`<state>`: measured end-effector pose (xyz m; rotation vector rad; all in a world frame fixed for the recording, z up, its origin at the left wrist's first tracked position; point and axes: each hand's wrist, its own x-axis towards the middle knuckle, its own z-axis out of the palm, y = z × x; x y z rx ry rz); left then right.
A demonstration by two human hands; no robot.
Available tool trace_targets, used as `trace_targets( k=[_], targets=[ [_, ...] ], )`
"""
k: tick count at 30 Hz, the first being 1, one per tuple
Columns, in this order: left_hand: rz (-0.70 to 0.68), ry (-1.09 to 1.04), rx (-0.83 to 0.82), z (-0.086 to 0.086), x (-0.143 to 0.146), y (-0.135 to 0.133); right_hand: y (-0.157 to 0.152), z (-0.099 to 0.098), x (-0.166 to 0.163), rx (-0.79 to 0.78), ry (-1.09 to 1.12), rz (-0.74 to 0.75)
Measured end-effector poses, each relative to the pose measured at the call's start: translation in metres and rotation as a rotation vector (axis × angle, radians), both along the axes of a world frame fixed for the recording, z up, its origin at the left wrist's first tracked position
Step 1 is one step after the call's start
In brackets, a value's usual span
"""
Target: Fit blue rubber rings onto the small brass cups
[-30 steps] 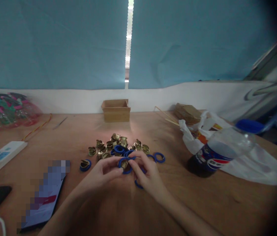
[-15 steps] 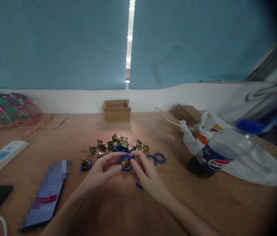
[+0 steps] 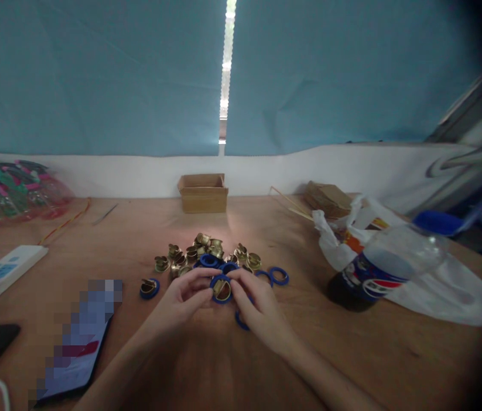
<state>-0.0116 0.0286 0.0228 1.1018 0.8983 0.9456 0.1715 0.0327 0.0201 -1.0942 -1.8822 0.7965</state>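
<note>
Between my two hands is a round brass fitting (image 3: pixel 222 290) with a blue ring (image 3: pixel 221 277) around it. My left hand (image 3: pixel 189 294) pinches its left side, and my right hand (image 3: pixel 252 297) grips its right side. Just behind my fingers lies a pile of brass fittings (image 3: pixel 201 247) with hinged-looking flaps. Several blue rings (image 3: pixel 279 276) lie among and to the right of them. One more blue ring (image 3: pixel 241 321) is partly hidden beneath my right hand. A brass fitting with a blue ring on it (image 3: pixel 149 288) sits left of my left hand.
A small cardboard box (image 3: pixel 203 200) stands by the wall. At right, a cola bottle (image 3: pixel 369 279) lies tilted against a white plastic bag (image 3: pixel 446 297). On the left are a phone (image 3: pixel 82 348), a power strip (image 3: pixel 5 271) and bagged items (image 3: pixel 13 194).
The blue ring, tilted apart from the brass fitting before, now sits around it. My hands have barely shifted, and more of the ring beneath my right hand shows.
</note>
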Motion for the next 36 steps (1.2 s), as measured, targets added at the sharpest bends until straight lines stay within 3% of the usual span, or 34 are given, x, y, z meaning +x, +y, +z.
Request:
trace_targets(
  k=[5, 9, 15, 29, 36],
  targets=[
    [0.035, 0.044, -0.013, -0.005, -0.003, 0.004, 0.002, 0.001, 0.0, 0.001, 0.002, -0.023],
    [-0.009, 0.065, 0.012, -0.001, -0.003, 0.003, 0.004, -0.002, 0.0, -0.067, 0.042, -0.027],
    [0.039, 0.09, 0.05, -0.005, -0.001, 0.001, 0.006, -0.009, 0.001, -0.22, 0.143, 0.021],
    [0.122, 0.057, 0.097, -0.01, 0.002, 0.002, 0.003, -0.014, -0.005, -0.333, 0.296, 0.083],
    [0.093, -0.062, -0.047, -0.016, 0.004, 0.007, 0.005, -0.008, -0.004, -0.436, 0.435, 0.1]
  ],
)
